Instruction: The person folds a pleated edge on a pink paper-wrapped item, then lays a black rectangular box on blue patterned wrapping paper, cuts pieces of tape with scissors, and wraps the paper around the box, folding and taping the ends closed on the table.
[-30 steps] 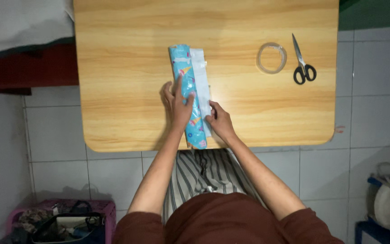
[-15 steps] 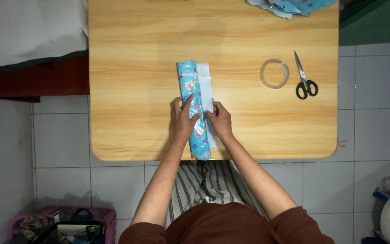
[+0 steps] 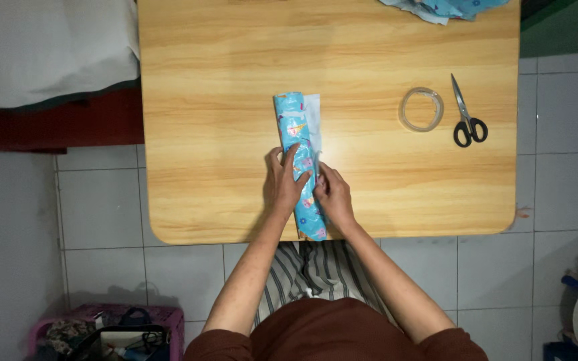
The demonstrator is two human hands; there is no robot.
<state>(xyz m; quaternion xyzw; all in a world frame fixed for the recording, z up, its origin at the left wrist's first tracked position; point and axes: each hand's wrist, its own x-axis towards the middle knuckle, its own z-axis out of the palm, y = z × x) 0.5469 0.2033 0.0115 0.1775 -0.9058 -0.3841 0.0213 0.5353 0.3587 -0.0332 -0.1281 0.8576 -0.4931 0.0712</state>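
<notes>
A long narrow package wrapped in blue patterned paper (image 3: 297, 134) lies lengthwise on the wooden table (image 3: 209, 100), with a white strip of the paper's underside showing along its right side. My left hand (image 3: 282, 184) presses on the package from the left, index finger stretched over the top. On the right, my right hand (image 3: 332, 194) pinches the paper edge against the package. Both hands sit on the near half of the package, close to the table's front edge.
A roll of clear tape (image 3: 421, 109) and black-handled scissors (image 3: 466, 113) lie to the right on the table. Scraps of blue paper (image 3: 443, 7) sit at the far right edge. A pink basket (image 3: 122, 327) stands on the tiled floor at lower left.
The view has shifted, so the table and package sit further right and lower in frame. My hands stay on the package's near half, the left index finger now reaching further across it.
</notes>
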